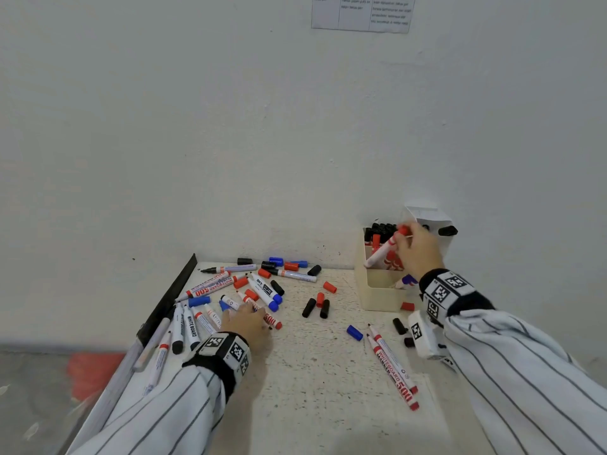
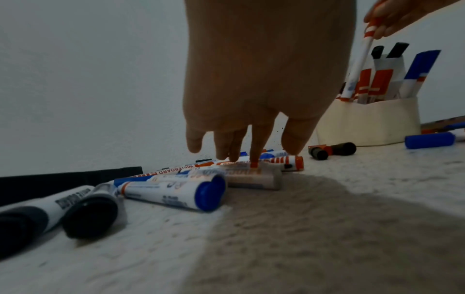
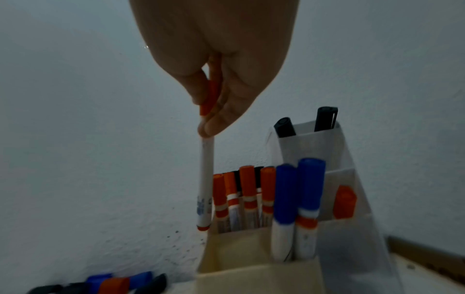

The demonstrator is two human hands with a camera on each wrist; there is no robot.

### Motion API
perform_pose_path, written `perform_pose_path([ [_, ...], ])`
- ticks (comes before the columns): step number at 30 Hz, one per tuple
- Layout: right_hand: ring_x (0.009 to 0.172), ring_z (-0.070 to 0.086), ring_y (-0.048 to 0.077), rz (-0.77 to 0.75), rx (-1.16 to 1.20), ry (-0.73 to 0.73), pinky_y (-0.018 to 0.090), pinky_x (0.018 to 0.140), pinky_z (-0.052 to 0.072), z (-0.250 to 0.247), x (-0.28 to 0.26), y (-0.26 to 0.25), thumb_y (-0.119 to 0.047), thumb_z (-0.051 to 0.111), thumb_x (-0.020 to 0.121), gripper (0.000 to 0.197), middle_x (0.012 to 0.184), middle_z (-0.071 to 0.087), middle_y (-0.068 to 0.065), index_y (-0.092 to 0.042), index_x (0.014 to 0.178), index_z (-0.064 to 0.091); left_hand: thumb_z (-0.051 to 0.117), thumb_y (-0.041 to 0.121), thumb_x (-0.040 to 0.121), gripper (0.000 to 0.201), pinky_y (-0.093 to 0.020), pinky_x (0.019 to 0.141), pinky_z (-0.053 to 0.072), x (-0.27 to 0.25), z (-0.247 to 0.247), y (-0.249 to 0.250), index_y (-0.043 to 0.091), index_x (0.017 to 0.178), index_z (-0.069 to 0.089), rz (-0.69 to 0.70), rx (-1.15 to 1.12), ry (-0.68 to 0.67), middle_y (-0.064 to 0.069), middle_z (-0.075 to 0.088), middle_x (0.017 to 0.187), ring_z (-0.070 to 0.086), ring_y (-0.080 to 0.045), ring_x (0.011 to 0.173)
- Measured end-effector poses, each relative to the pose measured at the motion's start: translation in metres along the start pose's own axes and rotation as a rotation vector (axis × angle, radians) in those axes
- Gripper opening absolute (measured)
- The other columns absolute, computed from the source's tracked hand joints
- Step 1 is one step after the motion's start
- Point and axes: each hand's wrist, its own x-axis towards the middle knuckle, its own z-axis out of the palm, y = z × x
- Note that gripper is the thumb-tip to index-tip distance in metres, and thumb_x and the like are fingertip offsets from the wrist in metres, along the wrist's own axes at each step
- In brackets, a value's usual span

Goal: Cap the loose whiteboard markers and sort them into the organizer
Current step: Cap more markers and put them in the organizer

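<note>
My right hand [image 1: 403,237] pinches a white marker with a red cap [image 1: 382,252] by its cap end. It hangs tilted over the cream organizer [image 1: 377,295], its tail at the left rim beside the standing red markers [image 3: 247,191]. In the right wrist view the fingers [image 3: 214,123] close round the red cap, and the barrel [image 3: 206,179] points down. My left hand [image 1: 253,315] reaches into the pile of loose markers on the left. Its straight fingertips [image 2: 255,157] touch a red-ended marker [image 2: 276,160] lying flat.
Loose red, blue and black caps [image 1: 317,307] are scattered across the speckled tabletop [image 1: 312,372]. Two uncapped red markers [image 1: 392,369] lie at the front right. A black strip [image 1: 170,297] borders the table's left edge. The wall stands right behind the organizer.
</note>
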Motion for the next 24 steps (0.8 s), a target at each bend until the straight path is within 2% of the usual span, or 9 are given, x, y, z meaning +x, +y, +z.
perform_pose_path([
  [3,0.092,0.052,0.018,0.016,-0.052,0.089,0.022,0.080,0.038,-0.001,0.014,0.003,-0.008,0.044,0.095,0.022,0.111,0.060,0.015,-0.002,0.113,0.056,0.047,0.034,0.092,0.055,-0.050,0.116,0.010,0.004,0.000,0.000,0.024,0.143,0.029,-0.010,-0.028,0.043,-0.001,0.029,0.150,0.023,-0.020,0.140],
  [6,0.106,0.053,0.026,0.013,-0.138,0.026,0.026,0.088,0.037,0.007,0.020,0.005,-0.007,0.046,0.093,0.026,0.116,0.057,0.017,-0.002,0.117,0.056,0.051,0.028,0.091,0.051,-0.046,0.116,0.016,0.008,-0.003,0.001,0.023,0.139,0.035,0.017,-0.080,0.094,0.001,0.039,0.143,0.034,-0.018,0.134],
  [8,0.109,0.051,0.027,-0.007,-0.178,-0.022,0.029,0.094,0.037,0.015,0.022,0.008,-0.006,0.048,0.092,0.028,0.118,0.054,0.017,-0.004,0.119,0.055,0.051,0.027,0.091,0.049,-0.043,0.114,0.022,0.010,-0.004,-0.001,0.025,0.138,0.036,0.037,-0.082,0.120,0.001,0.042,0.140,0.037,-0.019,0.130],
  [11,0.096,0.056,0.025,0.016,-0.176,-0.020,0.037,0.089,0.047,0.025,0.022,0.012,-0.010,0.055,0.089,0.020,0.107,0.060,0.011,-0.012,0.109,0.055,0.050,0.031,0.093,0.045,-0.041,0.112,0.027,0.011,-0.006,-0.003,0.029,0.136,0.041,0.087,-0.017,0.146,0.001,0.038,0.141,0.034,-0.020,0.130],
  [13,0.093,0.058,0.026,0.027,-0.326,-0.051,0.040,0.084,0.049,0.029,0.021,0.014,-0.015,0.055,0.089,0.013,0.102,0.064,0.008,-0.015,0.102,0.058,0.050,0.033,0.092,0.039,-0.038,0.110,0.029,0.012,-0.005,-0.003,0.027,0.131,0.047,0.118,-0.022,0.162,0.001,0.039,0.139,0.035,-0.018,0.128],
  [17,0.112,0.048,0.029,0.025,-0.565,-0.127,0.041,0.093,0.039,0.036,0.017,0.013,-0.019,0.049,0.092,0.023,0.118,0.059,0.004,-0.019,0.111,0.061,0.048,0.035,0.092,0.036,-0.036,0.110,0.028,0.016,-0.001,-0.002,0.029,0.127,0.048,0.197,-0.057,0.139,0.005,0.043,0.137,0.037,-0.016,0.127],
  [20,0.117,0.039,0.028,-0.018,-0.509,-0.112,0.041,0.098,0.034,0.039,0.013,0.011,-0.014,0.051,0.089,0.022,0.122,0.050,0.006,-0.014,0.108,0.063,0.050,0.036,0.091,0.036,-0.038,0.111,0.025,0.015,-0.001,0.000,0.034,0.127,0.050,0.256,0.017,0.089,0.006,0.045,0.136,0.036,-0.018,0.128],
  [22,0.106,0.049,0.025,-0.091,-0.333,-0.087,0.042,0.094,0.042,0.039,0.010,0.009,-0.008,0.053,0.086,0.017,0.109,0.054,0.006,-0.012,0.097,0.065,0.050,0.034,0.091,0.033,-0.037,0.110,0.026,0.014,-0.002,0.003,0.035,0.124,0.053,0.259,0.023,0.109,0.006,0.047,0.133,0.037,-0.018,0.126],
  [24,0.087,0.055,0.019,-0.110,-0.115,-0.140,0.033,0.079,0.048,0.037,0.001,0.003,-0.004,0.052,0.085,0.014,0.092,0.059,0.003,-0.014,0.087,0.062,0.048,0.031,0.093,0.031,-0.037,0.110,0.026,0.013,-0.002,0.007,0.034,0.124,0.052,0.255,0.003,0.146,0.006,0.047,0.133,0.037,-0.018,0.126],
])
